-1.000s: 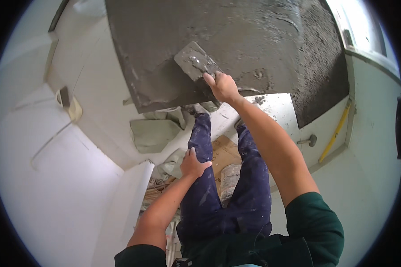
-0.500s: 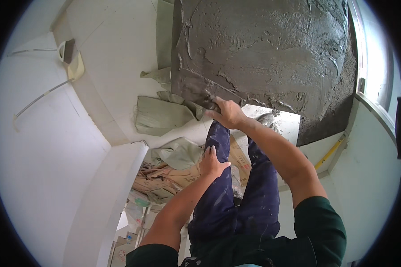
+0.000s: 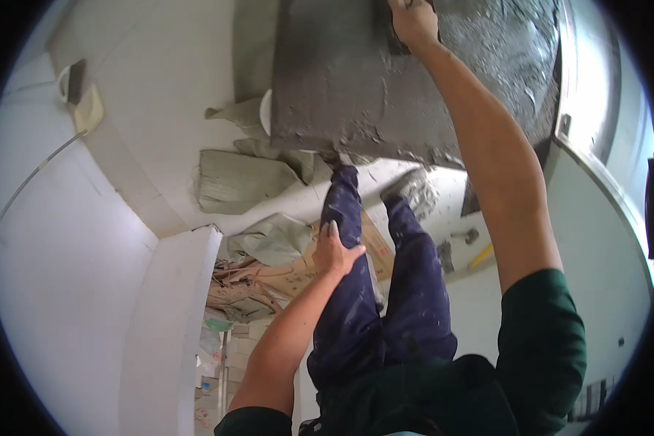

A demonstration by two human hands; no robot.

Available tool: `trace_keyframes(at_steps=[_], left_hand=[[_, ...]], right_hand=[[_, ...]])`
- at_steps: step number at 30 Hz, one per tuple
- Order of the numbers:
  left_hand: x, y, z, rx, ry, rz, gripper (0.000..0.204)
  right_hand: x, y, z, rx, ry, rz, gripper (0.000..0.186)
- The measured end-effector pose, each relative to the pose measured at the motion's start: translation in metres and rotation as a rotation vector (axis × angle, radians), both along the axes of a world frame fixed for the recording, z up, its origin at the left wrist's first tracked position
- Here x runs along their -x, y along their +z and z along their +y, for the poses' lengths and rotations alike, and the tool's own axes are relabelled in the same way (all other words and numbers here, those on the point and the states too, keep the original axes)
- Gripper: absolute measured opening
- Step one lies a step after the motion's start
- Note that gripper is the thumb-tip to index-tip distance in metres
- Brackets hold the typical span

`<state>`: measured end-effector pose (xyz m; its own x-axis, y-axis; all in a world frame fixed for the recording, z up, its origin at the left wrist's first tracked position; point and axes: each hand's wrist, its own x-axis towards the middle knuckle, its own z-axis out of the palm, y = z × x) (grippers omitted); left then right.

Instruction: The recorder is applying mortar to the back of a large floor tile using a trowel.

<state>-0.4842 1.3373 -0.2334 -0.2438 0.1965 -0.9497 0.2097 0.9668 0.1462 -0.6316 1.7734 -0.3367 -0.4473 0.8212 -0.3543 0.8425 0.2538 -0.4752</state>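
My right hand [image 3: 416, 25] is at the top of the view, closed round the dark handle of a plastering trowel [image 3: 397, 45]. Its flat blade lies against a broad bed of wet grey mortar [image 3: 327, 87]. Left of the trowel the mortar looks fairly smooth; rough ridges and lumps show to its right. My left hand [image 3: 333, 254] rests on my left leg in dark blue trousers [image 3: 349, 291], thumb spread from the fingers, holding nothing. My right shoe [image 3: 414, 190] appears wrapped in a crumpled, mortar-stained cover near the bed's front edge.
Grey-green sacking [image 3: 247, 182] lies left of the mortar. A hammer [image 3: 465, 236] and a yellow tool [image 3: 481, 256] lie to the right of my legs. Cardboard [image 3: 374, 243] is beneath my legs. A white wall end [image 3: 171, 291] stands at left, a brush [image 3: 73, 80] beyond it.
My right hand has moved from the mortar's near edge by my left knee, far forward and right, arm now stretched out. The near-left mortar looks smoother. My left hand stays on my leg.
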Motion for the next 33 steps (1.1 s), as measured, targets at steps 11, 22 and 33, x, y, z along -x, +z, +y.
trace_keyframes(at_steps=[11, 22, 33], left_hand=[[0.016, 0.000, 0.029, -0.027, -0.091, 0.006, 0.103], [-0.025, 0.009, 0.084, 0.139, -0.220, 0.125, 0.101], [-0.104, 0.004, 0.140, 0.330, -0.354, 0.116, 0.099]], right_hand=[[-0.256, 0.024, -0.147, 0.102, 0.612, -0.119, 0.038], [-0.235, 0.027, 0.034, -0.015, -0.076, -0.124, 0.039], [-0.384, 0.006, 0.148, 0.020, -0.634, -0.033, 0.053]])
